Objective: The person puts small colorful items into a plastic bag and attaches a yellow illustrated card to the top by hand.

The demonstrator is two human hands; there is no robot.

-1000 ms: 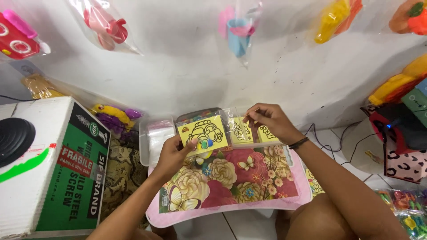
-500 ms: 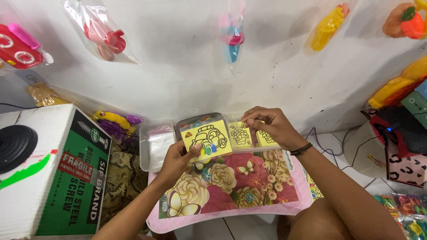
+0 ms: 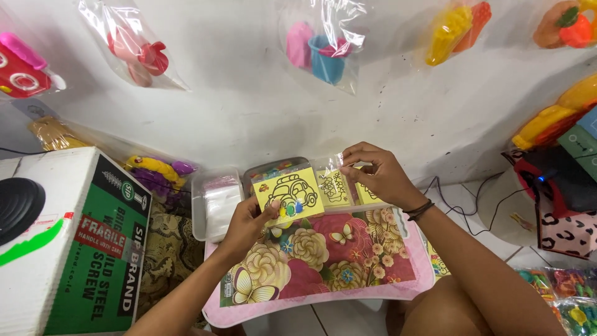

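Holding a yellow card (image 3: 288, 195) printed with a car outline, the left hand (image 3: 249, 224) pinches its lower edge between thumb and fingers, closed on it; small coloured blobs sit along that same edge. The card hangs just above the far rim of the floral tray (image 3: 323, 261), which serves as the counter and rests on the person's lap. The right hand (image 3: 376, 177) is also closed, fingertips pinching a clear plastic sleeve (image 3: 339, 186) that lies to the right of the car card and holds more yellow printed cards. Risk, as a judgement: the sleeve is thin and slack, so a one-sided pinch could let its cards slide out behind the tray; the car card, gripped only at one edge, could bend or twist free, and the coloured blobs might be knocked off if they are loose pieces. Containers: behind the car card stands a grey-rimmed tray (image 3: 273, 167), its contents mostly hidden; left of the card is a clear plastic tub (image 3: 214, 205) with folded clear bags inside. On the wall above, clear bags (image 3: 326, 43) hold plastic toys.
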